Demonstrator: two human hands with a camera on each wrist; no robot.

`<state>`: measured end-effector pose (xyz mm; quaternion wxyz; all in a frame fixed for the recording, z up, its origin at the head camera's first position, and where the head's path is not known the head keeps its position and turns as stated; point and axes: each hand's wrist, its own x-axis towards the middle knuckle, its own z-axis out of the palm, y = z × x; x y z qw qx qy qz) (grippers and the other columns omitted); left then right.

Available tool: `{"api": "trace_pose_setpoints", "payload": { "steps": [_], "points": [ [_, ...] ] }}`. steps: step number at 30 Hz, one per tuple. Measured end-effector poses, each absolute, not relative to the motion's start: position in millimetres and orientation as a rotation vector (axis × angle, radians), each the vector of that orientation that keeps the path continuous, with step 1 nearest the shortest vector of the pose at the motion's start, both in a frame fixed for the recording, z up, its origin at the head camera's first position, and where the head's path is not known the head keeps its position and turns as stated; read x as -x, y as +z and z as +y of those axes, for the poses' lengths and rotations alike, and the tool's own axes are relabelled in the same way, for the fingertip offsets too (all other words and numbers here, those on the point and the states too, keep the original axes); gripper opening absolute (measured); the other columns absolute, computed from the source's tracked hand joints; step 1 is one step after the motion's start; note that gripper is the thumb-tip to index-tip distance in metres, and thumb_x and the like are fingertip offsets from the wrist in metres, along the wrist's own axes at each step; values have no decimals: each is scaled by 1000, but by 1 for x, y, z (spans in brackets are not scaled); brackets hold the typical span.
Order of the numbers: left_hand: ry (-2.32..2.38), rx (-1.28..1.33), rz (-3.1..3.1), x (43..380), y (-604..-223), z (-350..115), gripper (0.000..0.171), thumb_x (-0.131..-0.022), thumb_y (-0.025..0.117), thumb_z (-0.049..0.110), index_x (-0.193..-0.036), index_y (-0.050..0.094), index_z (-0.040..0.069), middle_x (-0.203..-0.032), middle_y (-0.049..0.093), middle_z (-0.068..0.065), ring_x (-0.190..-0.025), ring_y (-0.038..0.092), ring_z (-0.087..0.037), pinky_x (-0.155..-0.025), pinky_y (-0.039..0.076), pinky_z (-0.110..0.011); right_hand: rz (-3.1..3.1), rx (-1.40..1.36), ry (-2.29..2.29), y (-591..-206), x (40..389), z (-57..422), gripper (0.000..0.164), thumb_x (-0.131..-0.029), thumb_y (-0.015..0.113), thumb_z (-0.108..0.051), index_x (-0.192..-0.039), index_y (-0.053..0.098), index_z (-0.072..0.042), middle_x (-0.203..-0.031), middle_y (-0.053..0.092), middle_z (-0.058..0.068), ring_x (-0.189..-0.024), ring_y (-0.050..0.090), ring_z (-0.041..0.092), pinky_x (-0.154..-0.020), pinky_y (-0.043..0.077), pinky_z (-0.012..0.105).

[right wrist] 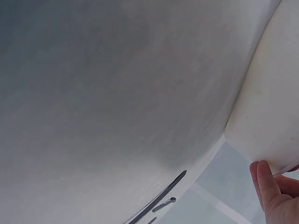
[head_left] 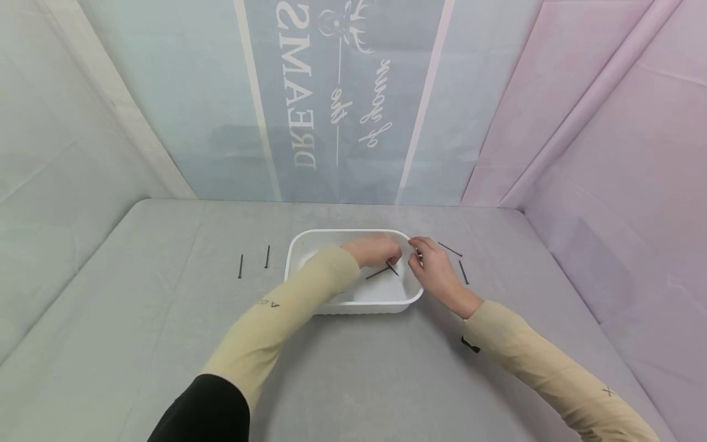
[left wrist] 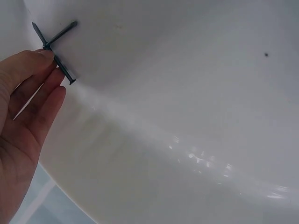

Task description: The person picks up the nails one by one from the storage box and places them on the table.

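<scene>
A white plastic tray (head_left: 361, 307) stands on the grey surface. My left hand (head_left: 375, 248) reaches down into its right half. There, two dark nails (left wrist: 66, 73) lie crossed, and the left thumb and fingers pinch one of them near the crossing. At the tray's right end, my right hand (head_left: 439, 273) holds the rim; in the right wrist view its fingers (right wrist: 265, 179) lie against the outer wall, with the thumb mostly hidden behind the rim.
Left of the tray lie two nails, one farther out (head_left: 240, 267) and one nearer (head_left: 267, 256). Two more nails (head_left: 463, 272) lie to the right, close beside the right hand. Fabric walls enclose the surface at the back and sides; the back cloth (head_left: 342, 178) carries printed lettering.
</scene>
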<state>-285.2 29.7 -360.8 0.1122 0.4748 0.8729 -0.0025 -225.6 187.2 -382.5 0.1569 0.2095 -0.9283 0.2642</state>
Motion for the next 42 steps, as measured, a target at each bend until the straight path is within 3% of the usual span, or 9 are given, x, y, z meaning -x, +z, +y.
{"api": "trace_pose_setpoints", "payload": {
  "steps": [11,42],
  "points": [
    [-29,-1426,2609,284,-365,32,17,-81,56,-6,-83,66,7,-70,51,4,-67,47,-13,-64,42,-21,-2665,-602,761,-383,225,187,31,-84,50,3,-113,55,11,-114,55,21,-92,59,29,-73,54,29],
    [-164,-1417,2609,286,-369,38,14,-85,54,-2,-87,62,10,-77,58,2,-69,47,-13,-67,44,-24,-2641,-603,756,-385,226,187,30,-84,50,3,-112,56,11,-112,55,21,-90,60,29,-72,55,30]
  ]
}}
